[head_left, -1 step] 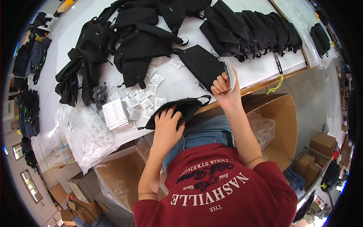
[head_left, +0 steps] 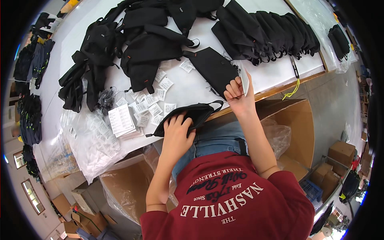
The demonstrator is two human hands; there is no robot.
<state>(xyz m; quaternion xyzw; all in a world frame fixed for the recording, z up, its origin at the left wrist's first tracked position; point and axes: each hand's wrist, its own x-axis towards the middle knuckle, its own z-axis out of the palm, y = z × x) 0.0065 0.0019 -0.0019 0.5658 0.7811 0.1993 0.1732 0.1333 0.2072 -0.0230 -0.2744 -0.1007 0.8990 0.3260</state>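
Observation:
My left hand (head_left: 178,132) rests on a small black pouch (head_left: 198,114) lying at the near edge of the white table (head_left: 276,76), with the fingers curled over its rim. My right hand (head_left: 237,96) is a little further right and up, pinching a white paper tag (head_left: 245,80) upright. The tag sits by the near corner of a flat black pouch (head_left: 214,66) lying on the table. Loose threads or a cord show at that corner.
Loose white tags (head_left: 154,100) and a stack of leaflets (head_left: 120,120) lie left of my hands. Black bags (head_left: 132,44) are piled at the back left, and a row of black pouches (head_left: 272,32) at the back right. Clear plastic bags (head_left: 88,148) overhang the edge. Lined cardboard boxes (head_left: 296,128) stand below.

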